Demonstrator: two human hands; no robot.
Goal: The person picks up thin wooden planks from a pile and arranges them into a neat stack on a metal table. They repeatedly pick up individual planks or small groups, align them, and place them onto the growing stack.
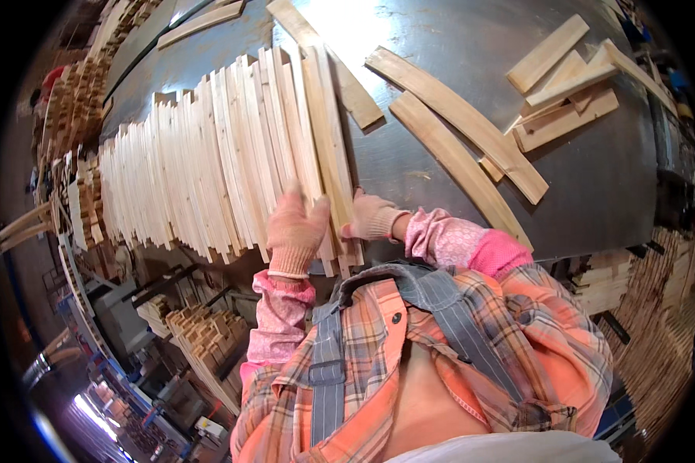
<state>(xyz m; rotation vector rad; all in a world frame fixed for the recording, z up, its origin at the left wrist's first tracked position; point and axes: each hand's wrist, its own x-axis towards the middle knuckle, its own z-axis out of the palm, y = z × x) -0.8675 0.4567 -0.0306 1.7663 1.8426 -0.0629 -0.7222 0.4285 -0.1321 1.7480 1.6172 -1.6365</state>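
Pressed flat, your gloved left hand (296, 229) lies fingers-up on the near ends of the long row of upright wooden slats (208, 162), palm spread wide and closed on nothing. Your right hand (372, 217) rests against the right end of that row at the last slat (333, 154); whether its fingers pinch it you cannot tell, since they sit half behind the wood. The row fans leftward across the grey metal table (594, 185), its near ends overhanging the table's edge. Your plaid shirt hides the table's near rim. Loose curved boards (471, 147) and a small heap of short offcuts (567, 92) lie well apart to the right
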